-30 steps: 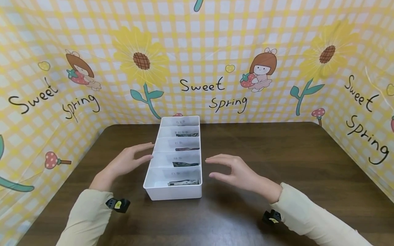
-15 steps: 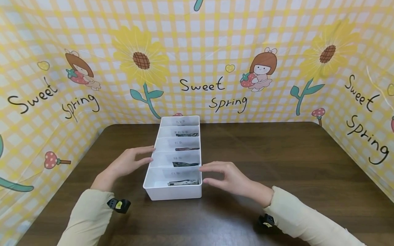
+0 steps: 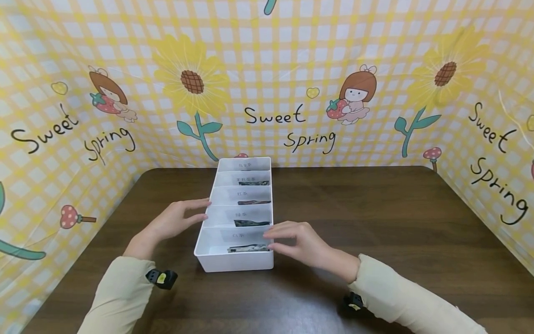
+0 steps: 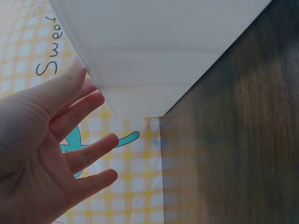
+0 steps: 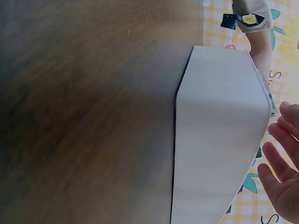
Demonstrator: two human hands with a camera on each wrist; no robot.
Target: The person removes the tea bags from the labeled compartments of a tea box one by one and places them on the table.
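A long white divided box (image 3: pixel 235 263) stands on the table, its several compartments in a row with a label on each back wall. My left hand (image 3: pixel 168 225) has its fingertips right at the box's left rim, fingers spread in the left wrist view. At the right rim, beside the front compartment, my right hand (image 3: pixel 306 243) reaches in with its index finger and thumb apart. Close to that thumb lies a silvery sachet (image 3: pixel 249 248) in the front compartment. Behind it are a dark green sachet (image 3: pixel 251 223), a reddish sachet (image 3: pixel 253 202) and another dark sachet (image 3: pixel 253 183).
The dark brown wooden table (image 3: pixel 375 204) extends on both sides of the box. A yellow checked cloth (image 3: pixel 267 60) with printed flowers and lettering encloses the back and sides. Each wrist wears a small black camera (image 3: pixel 162 278).
My right hand has moved left and slightly nearer, from beside the box to over its right rim at the front compartment. The left hand stays nearly still, and the box has not moved.
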